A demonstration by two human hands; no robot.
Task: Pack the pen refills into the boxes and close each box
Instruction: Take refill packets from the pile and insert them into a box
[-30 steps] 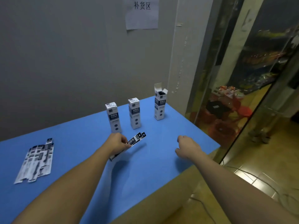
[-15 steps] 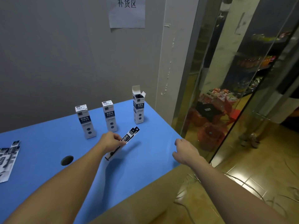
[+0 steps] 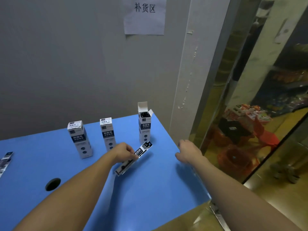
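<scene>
Left hand (image 3: pixel 124 151) carried refill packs (image 3: pixel 134 158) nearer open box (image 3: pixel 144 129), refills inside; right hand (image 3: pixel 188 151) loosely curled, empty.

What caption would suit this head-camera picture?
Left hand holds a refill pack near the open box on the blue table.

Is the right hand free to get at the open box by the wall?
Probably yes. The right hand is empty, resting near the table's right edge, and bare blue surface lies between it and the open box. The left hand with its refill pack sits beside that path.
</scene>
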